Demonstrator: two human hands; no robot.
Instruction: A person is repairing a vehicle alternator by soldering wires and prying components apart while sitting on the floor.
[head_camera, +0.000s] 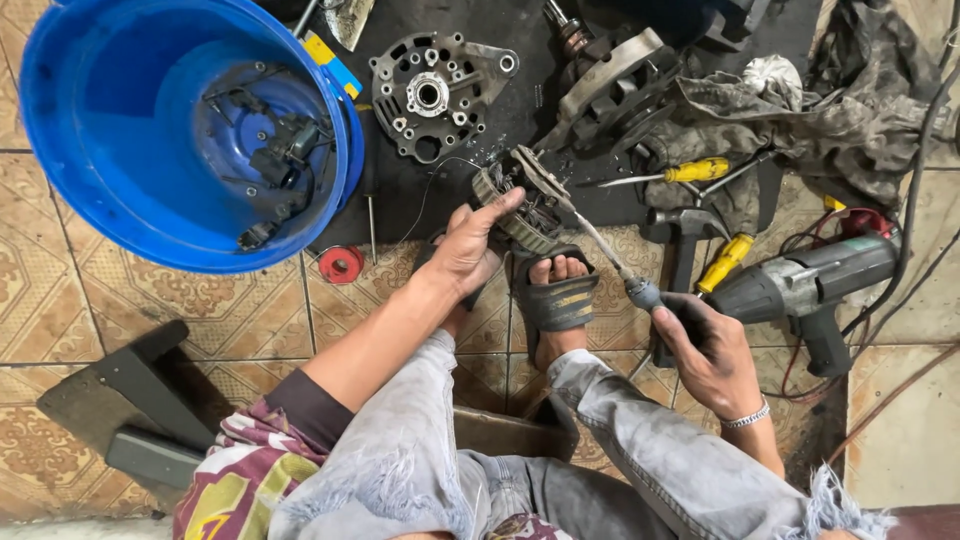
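the left hand (470, 245) grasped the stator (515, 205) on the floor, just beyond the sandalled foot (558, 290); the right hand (700, 350) clenched a screwdriver (610, 255) whose tip sat in it. the end cover (435, 95) already lay apart on the far mat (400, 195), small parts in the blue bucket (120, 215) at left; the stator itself was not yet apart

1. Patterned tan floor tiles (150, 300) with grey grout cover the ground.
2. A black mat (400, 190) lies on the tiles, above the grip.
3. Even light, soft shadows.
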